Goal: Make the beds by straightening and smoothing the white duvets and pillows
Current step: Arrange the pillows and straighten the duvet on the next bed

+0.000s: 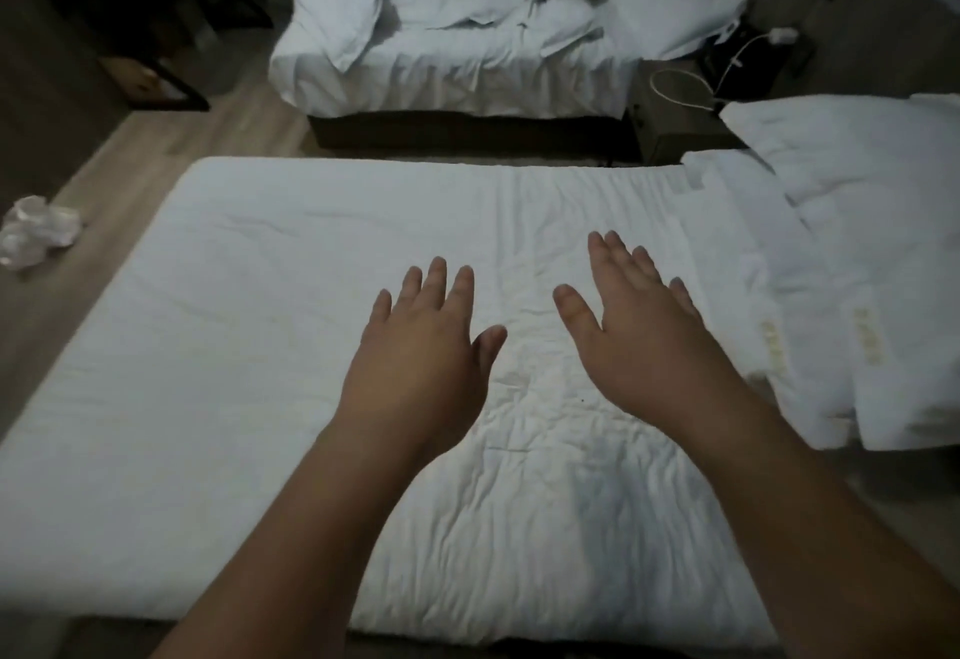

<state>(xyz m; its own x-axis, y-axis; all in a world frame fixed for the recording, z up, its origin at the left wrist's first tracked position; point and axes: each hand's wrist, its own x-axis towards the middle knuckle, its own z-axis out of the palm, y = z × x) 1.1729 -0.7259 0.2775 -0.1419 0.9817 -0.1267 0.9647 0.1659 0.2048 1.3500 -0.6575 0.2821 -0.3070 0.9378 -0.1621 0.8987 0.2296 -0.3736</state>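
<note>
Reaching over the near bed [571, 651], both hands are spread flat, palms down, fingers straight, holding nothing. The left hand [421, 341] and right hand [639, 326] sit side by side over the middle of the duvet [249, 346]; whether the palms touch it is unclear. The duvet covers the bed from its left edge to the pillows [857, 165] at the right end, smooth on the left and wrinkled between the arms. On the far bed [467, 132] a second duvet [441, 4] lies bunched, with loose pillows [675, 9] at its right end. A nightstand [670, 123] with a white cable [655, 87] stands between the beds. A crumpled white wad [36, 230] lies on the floor [104, 175] beyond the near bed's left edge.
</note>
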